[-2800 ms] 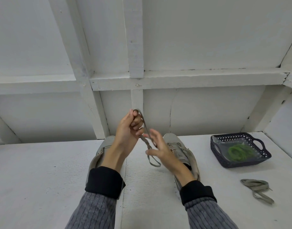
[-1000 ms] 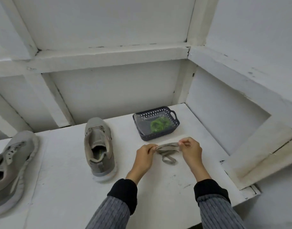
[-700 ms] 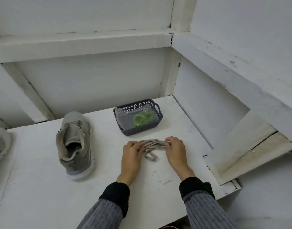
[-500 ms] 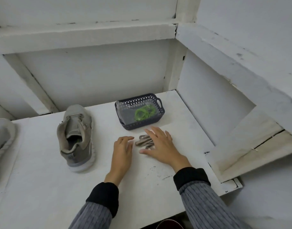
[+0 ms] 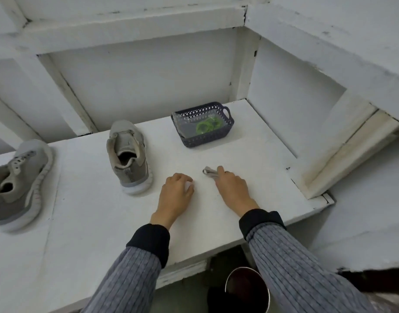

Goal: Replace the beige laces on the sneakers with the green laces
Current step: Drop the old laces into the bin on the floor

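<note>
A small bundle of beige laces [image 5: 208, 172] lies on the white shelf [image 5: 92, 222]. My right hand [image 5: 232, 188] lies just behind it, fingers loosely bent, the index fingertip touching the bundle's near end. To its left my left hand [image 5: 177, 191] rests on the shelf, loosely curled and holding nothing. One grey-beige sneaker [image 5: 129, 155] stands left of the hands with no lace in it. The second sneaker [image 5: 17, 184] is at the far left edge. Green laces [image 5: 208, 126] lie in a clear bag inside a dark blue basket [image 5: 205, 141] at the back.
White walls and beams close the shelf in at the back and on the right. The shelf's front edge runs just under my forearms. Below it stands a dark round container [image 5: 247, 290] with a metal rim.
I folded the beige laces with both hands and laid them on the shelf in front of the basket. Both hands have let go and drawn back toward me.
</note>
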The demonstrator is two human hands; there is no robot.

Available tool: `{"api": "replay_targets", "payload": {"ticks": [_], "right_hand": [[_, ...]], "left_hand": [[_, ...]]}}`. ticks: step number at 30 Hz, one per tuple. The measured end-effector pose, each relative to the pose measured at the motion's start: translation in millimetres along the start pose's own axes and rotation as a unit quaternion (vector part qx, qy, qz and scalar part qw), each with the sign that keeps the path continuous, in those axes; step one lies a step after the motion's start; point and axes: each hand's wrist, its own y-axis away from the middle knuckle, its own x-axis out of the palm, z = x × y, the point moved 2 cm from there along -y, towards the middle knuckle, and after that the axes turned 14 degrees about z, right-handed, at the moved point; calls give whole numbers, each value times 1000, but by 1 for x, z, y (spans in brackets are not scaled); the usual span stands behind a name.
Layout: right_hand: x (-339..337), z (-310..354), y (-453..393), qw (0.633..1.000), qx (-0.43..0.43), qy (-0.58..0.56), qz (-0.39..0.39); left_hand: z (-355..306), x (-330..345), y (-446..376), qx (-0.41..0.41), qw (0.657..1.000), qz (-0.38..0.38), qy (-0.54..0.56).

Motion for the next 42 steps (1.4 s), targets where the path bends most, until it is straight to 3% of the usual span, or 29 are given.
{"api": "replay_targets", "payload": {"ticks": [11,18,22,27,32,42], "right_hand": [[14,33,172,985,96,-128,68],[70,30,261,962,158,-166,151],[120,15,281,944,193,-170,207],[210,-22,275,927,212,-181,252],[345,-75,241,909,233,-194,287],[617,-189,152,883,284,-167,334]], "left_hand": [[-22,25,136,84,982,134,-105],[-32,88,193,133,973,128,-137],[-13,152,201,103,956,236,-140],[33,250,180,51,923,345,-162],[86,372,124,34,897,406,-171],[174,596,-15,19,910,358,-209]]}}
